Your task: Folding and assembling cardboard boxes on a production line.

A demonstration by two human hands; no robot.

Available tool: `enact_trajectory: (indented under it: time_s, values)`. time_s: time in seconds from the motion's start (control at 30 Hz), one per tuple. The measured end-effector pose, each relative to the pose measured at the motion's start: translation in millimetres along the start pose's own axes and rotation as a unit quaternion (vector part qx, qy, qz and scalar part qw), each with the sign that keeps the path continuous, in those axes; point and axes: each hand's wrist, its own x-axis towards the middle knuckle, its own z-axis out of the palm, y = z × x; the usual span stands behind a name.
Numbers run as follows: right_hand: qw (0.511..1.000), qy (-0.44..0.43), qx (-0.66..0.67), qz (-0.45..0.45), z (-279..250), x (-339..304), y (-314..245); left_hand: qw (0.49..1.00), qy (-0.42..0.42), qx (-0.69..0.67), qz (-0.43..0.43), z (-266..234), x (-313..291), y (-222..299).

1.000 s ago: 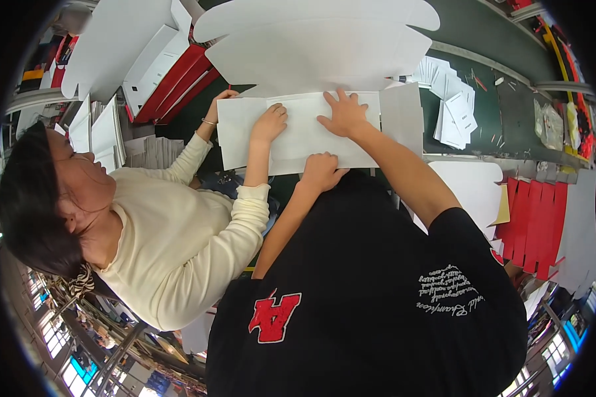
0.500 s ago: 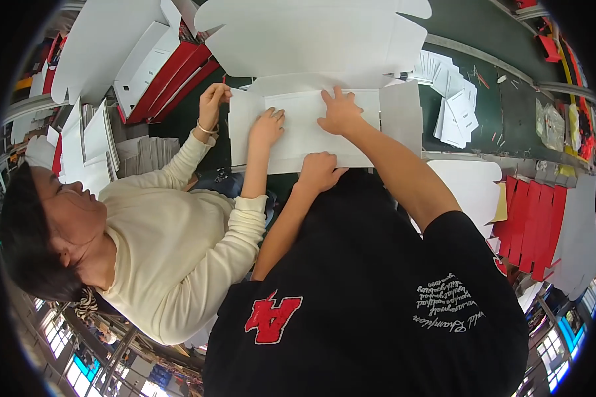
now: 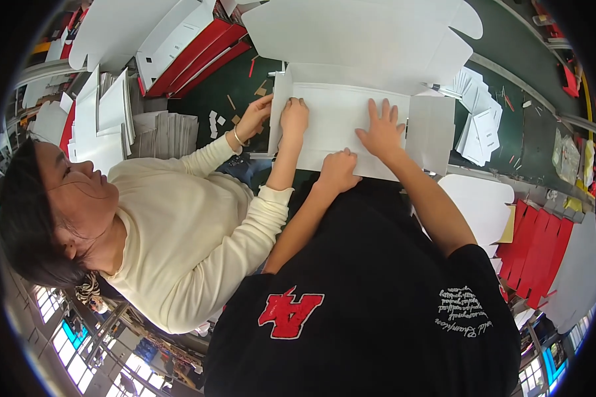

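Observation:
A white cardboard box (image 3: 343, 99) lies open, its big lid panel (image 3: 357, 36) spread out on the far side. My left hand (image 3: 338, 171) is curled over the near wall of the box, gripping it. My right hand (image 3: 382, 132) rests inside on the bottom near the right end, fingers spread flat. The right side flap (image 3: 431, 129) leans outward. At the left end, a co-worker's two hands work on the left side flap (image 3: 281, 99), one hand (image 3: 294, 116) inside it and the other hand (image 3: 253, 119) outside.
The co-worker in a cream sweater (image 3: 179, 231) stands close on my left. White paper sheets (image 3: 481, 122) are fanned out on the green table right of the box. Red and white cartons (image 3: 192, 56) and stacked card (image 3: 169, 135) stand left; red pieces (image 3: 532, 251) lie right.
The view has shifted, so everything sits further right. The left flap, formerly spread outward, now stands raised, and the co-worker's inner hand has moved to it. My hands stay on the box.

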Motion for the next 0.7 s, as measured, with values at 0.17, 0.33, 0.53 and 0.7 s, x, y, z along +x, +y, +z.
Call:
enact_trajectory:
  time_s: [0.17,0.33,0.53,0.7]
  values:
    - [0.999,-0.035,-0.024,-0.019,-4,-1,-2,0.999,-0.040,0.012,-0.033,2,3,6]
    - [0.998,-0.042,-0.028,-0.047,-2,-8,5,0.996,-0.063,0.031,-0.061,15,9,13]
    - [0.995,-0.077,-0.037,-0.052,-5,-4,0,0.995,-0.058,-0.008,-0.079,12,4,7]
    - [0.995,-0.075,-0.058,-0.039,-5,1,-4,0.995,-0.045,-0.040,-0.076,7,-3,1]
